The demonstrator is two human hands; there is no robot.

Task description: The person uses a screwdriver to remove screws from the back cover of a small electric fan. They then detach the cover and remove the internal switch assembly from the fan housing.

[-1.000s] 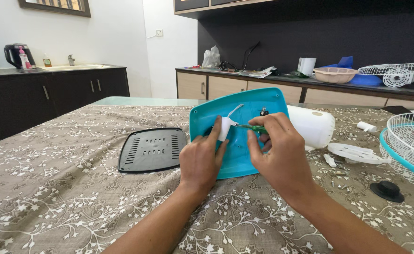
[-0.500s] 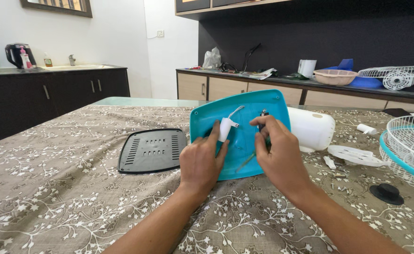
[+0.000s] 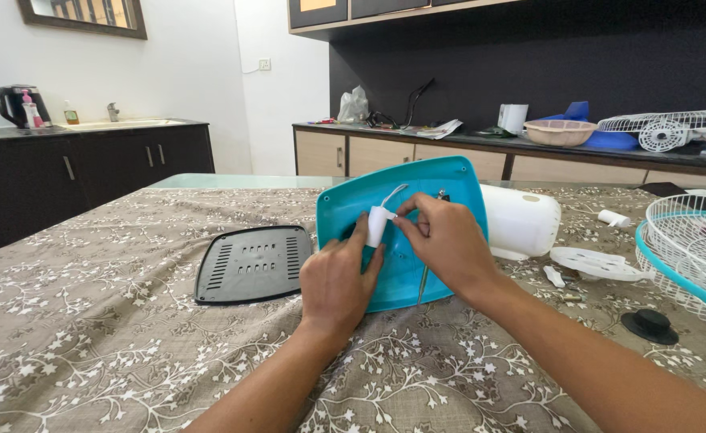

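A teal plastic fan base (image 3: 457, 180) stands tilted on its edge on the patterned tablecloth. My left hand (image 3: 337, 281) grips its lower edge from the front, with the thumb against a small white plastic piece (image 3: 377, 225) that has a white wire leading up from it. My right hand (image 3: 443, 240) pinches that white piece from the right with its fingertips. The thin shaft of a screwdriver (image 3: 423, 282) hangs down below my right palm, its handle tucked inside the hand.
A black vented plate (image 3: 253, 263) lies left of the base. A white motor housing (image 3: 521, 220) sits behind it. To the right are a white disc (image 3: 597, 262), loose screws, a black knob (image 3: 649, 325) and a wire fan guard (image 3: 689, 248).
My right hand swung the screwdriver tip away from the white piece, let it point downward in the palm, then moved left so that its fingertips pinch the white piece.
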